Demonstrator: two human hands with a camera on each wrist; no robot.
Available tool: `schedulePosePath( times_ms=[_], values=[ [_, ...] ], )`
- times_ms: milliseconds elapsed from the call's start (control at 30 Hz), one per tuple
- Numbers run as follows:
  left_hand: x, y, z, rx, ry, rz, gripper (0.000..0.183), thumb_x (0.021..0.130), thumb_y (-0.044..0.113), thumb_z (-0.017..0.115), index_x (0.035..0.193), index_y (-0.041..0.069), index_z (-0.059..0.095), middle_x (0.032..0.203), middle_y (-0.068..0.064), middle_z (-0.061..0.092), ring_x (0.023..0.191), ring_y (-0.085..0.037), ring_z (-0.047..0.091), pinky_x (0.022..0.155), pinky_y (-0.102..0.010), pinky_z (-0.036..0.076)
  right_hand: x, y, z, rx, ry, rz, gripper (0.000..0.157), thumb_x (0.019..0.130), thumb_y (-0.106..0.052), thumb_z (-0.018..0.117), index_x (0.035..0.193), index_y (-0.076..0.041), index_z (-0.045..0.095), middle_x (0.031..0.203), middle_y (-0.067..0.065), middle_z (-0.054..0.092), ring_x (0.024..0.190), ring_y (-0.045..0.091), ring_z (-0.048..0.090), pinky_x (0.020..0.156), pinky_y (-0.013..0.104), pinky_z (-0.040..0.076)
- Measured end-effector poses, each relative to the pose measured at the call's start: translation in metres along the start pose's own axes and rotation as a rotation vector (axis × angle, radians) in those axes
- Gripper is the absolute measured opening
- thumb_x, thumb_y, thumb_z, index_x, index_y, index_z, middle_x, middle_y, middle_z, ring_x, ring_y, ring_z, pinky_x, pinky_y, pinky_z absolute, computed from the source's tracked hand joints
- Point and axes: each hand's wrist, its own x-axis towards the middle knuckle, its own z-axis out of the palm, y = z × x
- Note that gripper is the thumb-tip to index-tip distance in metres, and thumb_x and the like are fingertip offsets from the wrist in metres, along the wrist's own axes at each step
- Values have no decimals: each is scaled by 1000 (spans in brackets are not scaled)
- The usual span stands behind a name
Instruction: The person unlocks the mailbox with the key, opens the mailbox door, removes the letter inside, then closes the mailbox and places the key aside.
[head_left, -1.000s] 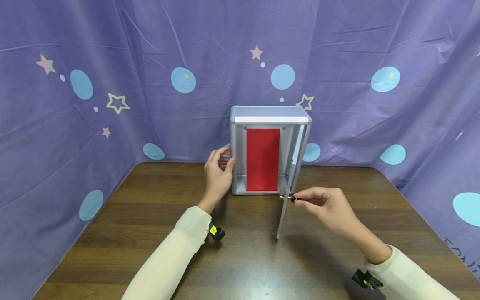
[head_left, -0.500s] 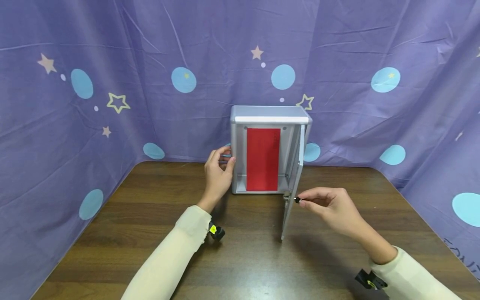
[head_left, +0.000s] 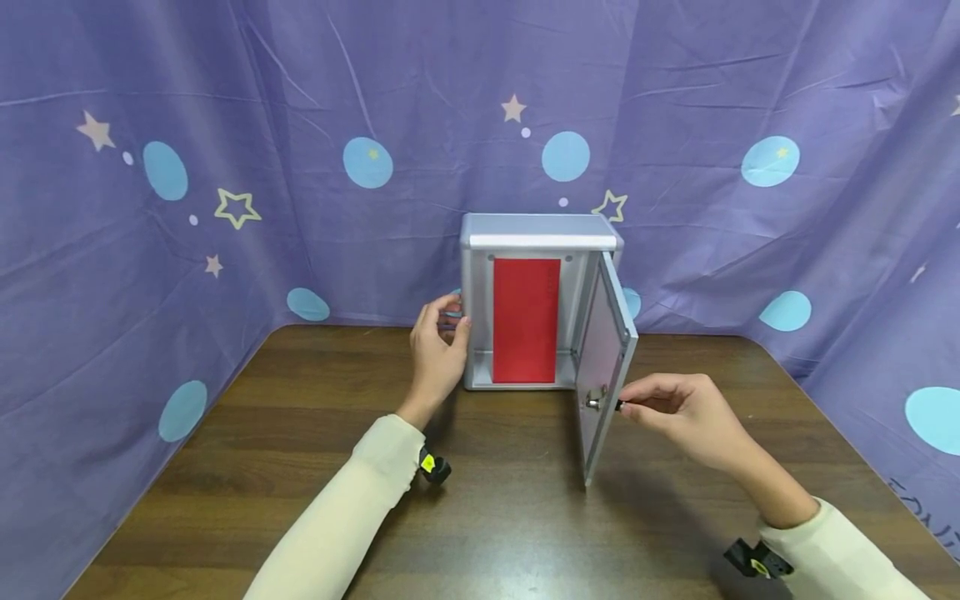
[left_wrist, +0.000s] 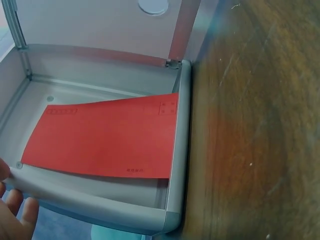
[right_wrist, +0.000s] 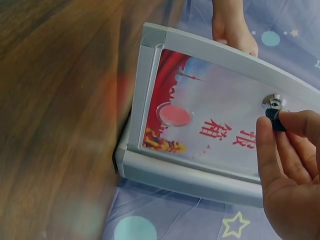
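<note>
A silver mailbox (head_left: pixel 540 230) stands upright at the back of the table, its hinged door (head_left: pixel 604 367) swung outward on the right. Inside leans a red envelope (head_left: pixel 525 321), which the left wrist view shows lying against the back panel. My left hand (head_left: pixel 438 354) rests against the box's left side, fingers loosely bent, thumb near the front edge. With thumb and forefinger, my right hand (head_left: pixel 693 417) pinches a black-headed key (right_wrist: pixel 276 119) in the lock (right_wrist: pixel 274 101) on the door's outer face. On the inner face, the metal latch (head_left: pixel 595 402) shows.
The brown wooden table (head_left: pixel 480 517) extends in front of and to both sides of the box. A purple curtain (head_left: pixel 420 92) with stars and blue dots hangs close behind it. The door's lower free corner juts toward me.
My right hand has moved to the right with the key, swinging the door wider so its inner face and latch now show. My left hand stays against the box.
</note>
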Motion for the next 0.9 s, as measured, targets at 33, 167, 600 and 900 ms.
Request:
schedulePosePath(
  times_ms=[33,167,600,900],
  values=[
    [-1,0,0,1,2,-4,32,89,-11,71,120,-6,65,107,-26,65,87,-37,66,74,-42,59,-1,1,-2,2,-1,3,16,89,7,74,100,-2,77,94,7,78,85,16,75,72,28,63],
    [-4,0,2,-1,9,17,27,89,-8,70,114,-2,65,105,-20,65,85,-28,64,72,-30,55,-2,4,-8,27,1,19,15,89,8,73,100,-1,77,93,9,77,85,15,75,72,28,63],
    [-24,15,26,57,-230,277,28,93,-3,64,121,-4,62,105,-19,63,94,-28,64,80,-41,59,1,7,-14,49,-10,26,13,88,8,73,98,0,76,89,13,77,80,13,74,68,27,62],
    [-31,22,54,274,-424,125,48,94,7,68,139,-2,54,133,-17,56,124,-30,56,104,-44,50,1,9,-16,66,-26,33,13,88,8,73,99,1,76,90,14,77,81,15,75,68,28,62]
  ],
)
